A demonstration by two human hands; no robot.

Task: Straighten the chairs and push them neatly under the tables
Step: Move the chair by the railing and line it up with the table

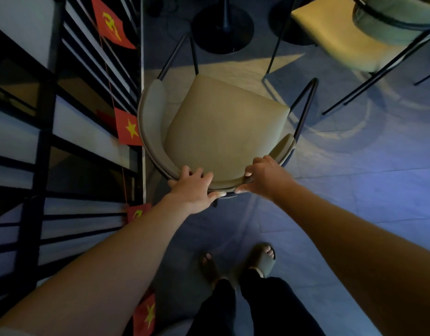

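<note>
Forearms: two bare forearms are stretched forward from the bottom corners, meeting at the chair back.
Floor (354, 195): grey tiles are seen, lit in a pale patch under and beyond the chair.
Railing (46, 146): black bars are set along the left side, just beside the chair's left edge.
Chair (223, 127): a tan padded seat with a curved backrest on thin black legs is stood on the floor between the railing and the second chair; its front is turned toward the base, which lies just beyond it.
Second chair (335, 30): a similar tan seat is seen at upper right, apart from the first, its back cut off by the frame edge.
Base (222, 27): a round black pedestal foot of a worktop is placed at top centre; the top itself is not in view.
Left hand (194, 187): the backrest rim is gripped left of its middle, fingers curled over the top, thumb behind.
Right hand (265, 178): the same rim is gripped right of its middle, fingers curled over it.
Feet (235, 263): dark sandals and dark trousers are seen behind the chair.
Flags (128, 129): small red flags with yellow emblems are strung along the railing.
</note>
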